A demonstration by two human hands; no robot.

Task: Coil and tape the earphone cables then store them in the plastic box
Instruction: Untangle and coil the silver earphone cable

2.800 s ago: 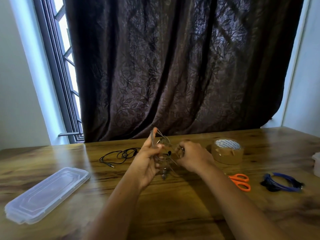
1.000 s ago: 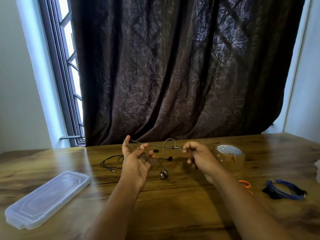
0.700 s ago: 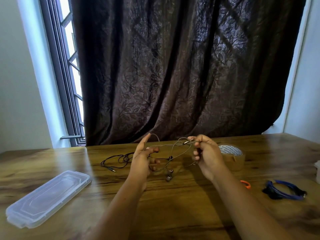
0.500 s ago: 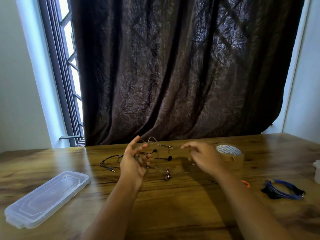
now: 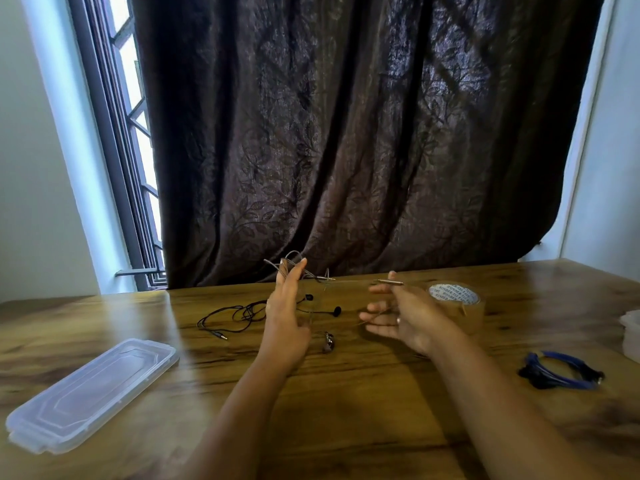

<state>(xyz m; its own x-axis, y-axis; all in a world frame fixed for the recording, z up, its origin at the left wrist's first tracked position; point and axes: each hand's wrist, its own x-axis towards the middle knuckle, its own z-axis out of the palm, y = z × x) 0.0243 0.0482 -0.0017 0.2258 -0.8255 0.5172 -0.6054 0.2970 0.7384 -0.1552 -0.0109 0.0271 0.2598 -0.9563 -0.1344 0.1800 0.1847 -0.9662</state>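
Observation:
A thin grey earphone cable [image 5: 291,265] is looped round the straight, upright fingers of my left hand [image 5: 286,318]. From there it runs right to its metal plug [image 5: 389,281], which my right hand [image 5: 401,315] pinches between thumb and forefinger, other fingers spread. Its grey earbuds [image 5: 328,342] dangle down to the table between the hands. A black earphone set [image 5: 242,313] lies uncoiled behind my left hand. The clear plastic box [image 5: 93,389] lies at the front left. The brown tape roll [image 5: 457,304] stands just behind my right hand.
A coiled blue cable [image 5: 561,370] lies at the right. Part of a white container [image 5: 632,336] shows at the right edge. A dark curtain [image 5: 346,133] hangs behind the wooden table [image 5: 346,410], with a window [image 5: 131,133] at the left.
My right hand has carried the plug end out to the right, away from the left hand. My left fingers have straightened upward with the loops round them.

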